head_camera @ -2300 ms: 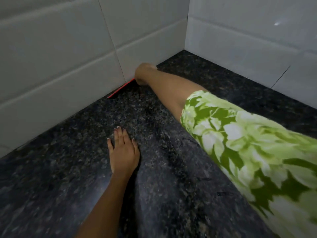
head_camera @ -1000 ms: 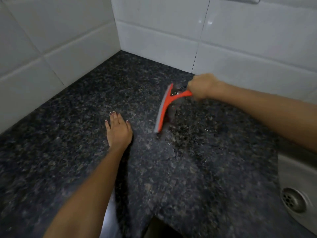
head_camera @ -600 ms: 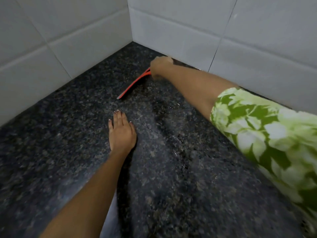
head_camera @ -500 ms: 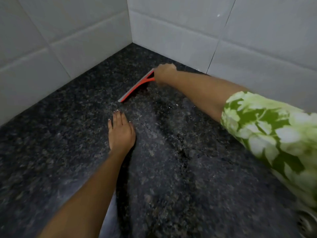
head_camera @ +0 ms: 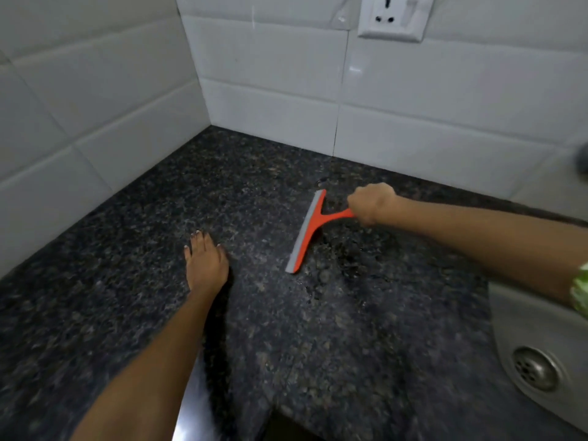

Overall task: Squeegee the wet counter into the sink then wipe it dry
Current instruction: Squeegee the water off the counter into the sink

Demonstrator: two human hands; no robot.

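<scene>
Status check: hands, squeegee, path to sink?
Right hand grips squeegee, blade on counter. Left hand flat on counter. Nothing between blade and sink.

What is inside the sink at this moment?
Inside the sink only bare steel and the round drain strainer show. The right forearm crosses its upper corner, and the frame cuts off the rest of the basin, so anything there is unseen.

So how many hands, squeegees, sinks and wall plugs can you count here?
Hands: 2, the left hand and the right hand
Squeegees: 1, the orange squeegee
Sinks: 1, the sink
Wall plugs: 1, the socket
Total: 5
</scene>
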